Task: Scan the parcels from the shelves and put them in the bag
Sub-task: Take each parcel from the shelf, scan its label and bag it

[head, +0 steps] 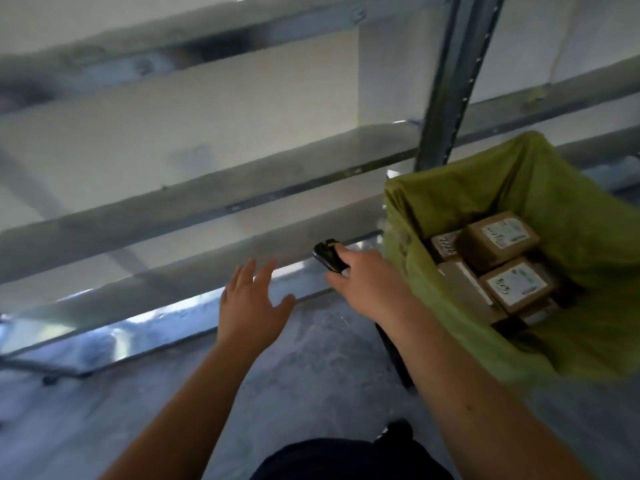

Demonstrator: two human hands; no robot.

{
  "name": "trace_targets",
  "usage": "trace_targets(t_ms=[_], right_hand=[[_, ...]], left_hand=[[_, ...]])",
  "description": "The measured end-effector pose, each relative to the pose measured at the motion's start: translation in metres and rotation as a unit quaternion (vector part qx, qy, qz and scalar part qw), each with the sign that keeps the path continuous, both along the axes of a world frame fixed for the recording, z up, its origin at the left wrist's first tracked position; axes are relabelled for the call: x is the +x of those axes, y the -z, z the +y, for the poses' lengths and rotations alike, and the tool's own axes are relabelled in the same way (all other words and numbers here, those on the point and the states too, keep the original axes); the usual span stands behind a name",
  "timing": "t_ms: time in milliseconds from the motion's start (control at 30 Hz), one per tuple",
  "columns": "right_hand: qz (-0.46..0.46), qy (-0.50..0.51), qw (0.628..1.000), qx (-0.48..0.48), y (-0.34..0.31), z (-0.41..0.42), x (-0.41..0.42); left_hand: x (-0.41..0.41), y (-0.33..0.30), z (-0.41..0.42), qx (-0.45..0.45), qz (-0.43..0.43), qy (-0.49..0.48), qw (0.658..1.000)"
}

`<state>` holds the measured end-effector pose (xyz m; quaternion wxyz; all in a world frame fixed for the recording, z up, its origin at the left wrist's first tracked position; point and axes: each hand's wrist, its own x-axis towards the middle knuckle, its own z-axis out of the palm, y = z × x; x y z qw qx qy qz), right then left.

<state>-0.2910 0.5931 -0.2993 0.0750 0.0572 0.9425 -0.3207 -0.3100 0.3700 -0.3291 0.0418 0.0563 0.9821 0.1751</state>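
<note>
My right hand [369, 282] grips a small black scanner [329, 255] with a yellow-green mark on top, just left of the green bag [585, 306]. Several brown cardboard parcels [498, 239] with white labels lie inside the bag. My left hand [251, 299] is stretched out with fingers spread, holding nothing, in front of the lowest metal shelf [194, 271]. No parcel shows on the shelf levels in view; the picture is blurred.
The metal shelving [214, 195] runs across the left and middle, with a grey upright post [446, 84] beside the bag. Grey concrete floor [294, 375] lies below my arms. A dark frame [394, 355] holds the bag.
</note>
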Motion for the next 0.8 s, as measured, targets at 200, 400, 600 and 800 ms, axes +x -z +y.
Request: trace_targets(t_ms=[200, 400, 600, 800], right_hand=[[0.041, -0.116, 0.992, 0.003, -0.017, -0.173, 0.002], [0.08, -0.209, 0.975, 0.003, -0.051, -0.324, 0.009], [0.135, -0.29, 0.946, 0.046, -0.094, -0.423, 0.003], [0.184, -0.302, 0.934, 0.046, -0.138, -0.472, -0.039]], left_hand=[[0.059, -0.027, -0.171, -0.004, 0.045, -0.134, 0.99], [0.103, -0.065, -0.315, -0.024, 0.091, -0.223, 0.97], [0.126, -0.105, -0.411, -0.026, 0.102, -0.274, 0.956], [0.092, -0.153, -0.454, -0.005, 0.143, -0.268, 0.953]])
